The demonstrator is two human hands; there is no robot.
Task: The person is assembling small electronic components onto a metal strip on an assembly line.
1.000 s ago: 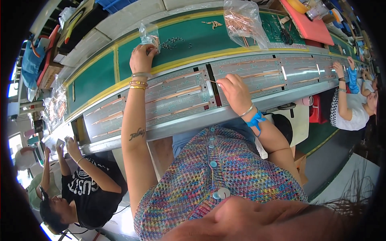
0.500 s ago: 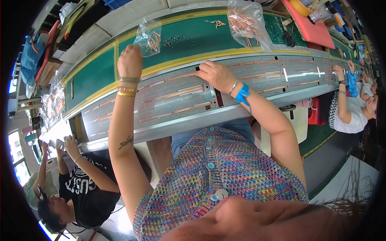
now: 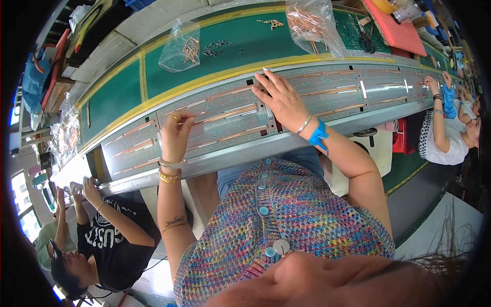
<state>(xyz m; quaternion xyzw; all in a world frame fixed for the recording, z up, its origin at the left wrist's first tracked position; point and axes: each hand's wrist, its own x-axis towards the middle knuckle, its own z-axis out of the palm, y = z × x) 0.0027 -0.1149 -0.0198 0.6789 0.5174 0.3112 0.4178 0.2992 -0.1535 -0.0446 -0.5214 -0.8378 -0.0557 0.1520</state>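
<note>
My left hand [image 3: 177, 135] is over the grey panel [image 3: 217, 137], its thumb and fingers closed in a pinch. A thin, pale copper-coloured sliver shows by its fingertips, too small to tell whether it is held or lies on the panel. Fingers spread, my right hand [image 3: 281, 105] rests on or just above the panel near its dark square cutouts, holding nothing visible. Long thin copper tubes [image 3: 230, 113] lie in rows along the panel, between and beside my hands. Beyond my left hand, a clear plastic bag [image 3: 176, 53] holds bent copper pieces.
A green mat [image 3: 225, 64] edged in yellow runs behind the panel, with small dark parts [image 3: 217, 47] and brass-coloured parts [image 3: 271, 24]. Another bag of copper pieces [image 3: 313, 25], scissors [image 3: 366, 43] and a pink board [image 3: 396, 30] lie farther right. Co-workers sit on both sides.
My left hand has come back from the small bag to the panel, and that bag has spread leftward. My right hand's fingers have lifted and spread.
</note>
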